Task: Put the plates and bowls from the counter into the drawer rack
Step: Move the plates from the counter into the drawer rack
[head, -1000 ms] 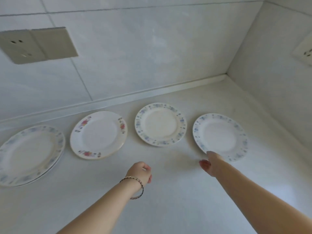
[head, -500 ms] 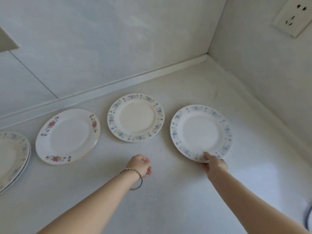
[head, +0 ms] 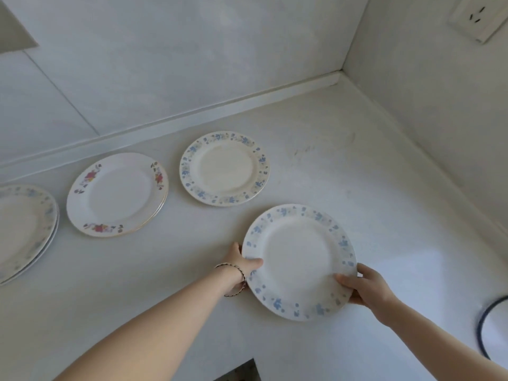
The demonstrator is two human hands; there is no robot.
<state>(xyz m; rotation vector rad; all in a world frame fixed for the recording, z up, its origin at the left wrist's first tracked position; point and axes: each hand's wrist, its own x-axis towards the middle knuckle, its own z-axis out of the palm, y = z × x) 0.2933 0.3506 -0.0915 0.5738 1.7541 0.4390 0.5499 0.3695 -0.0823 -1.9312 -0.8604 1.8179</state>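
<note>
- My left hand (head: 242, 264) has its thumb over the rim of the blue-flowered plate (head: 299, 261) and the other fingers tucked beneath, out of my sight; my right hand (head: 362, 287) is closed the same way on the opposite near edge.
- The blue-flowered plate sits between both hands, toward me from the cream-centred plate (head: 224, 168); I cannot tell whether it is lifted or touching the counter (head: 343, 166).
- I judge it stiff, glazed and slippery, fairly light but breakable, so opposite-rim holds with thumbs on top look right to me.
- Left of the cream-centred plate lies the red-flowered plate (head: 116, 194), seemingly two stacked; further left, a plate stack (head: 26, 226) is cut off by the frame.
- Well to the right, a blue-rimmed dish (head: 492, 328) is mostly out of frame; I can't say whether it's a bowl.
- The drawer rack isn't visible; only a dark gap (head: 242, 371) below the counter edge.
</note>
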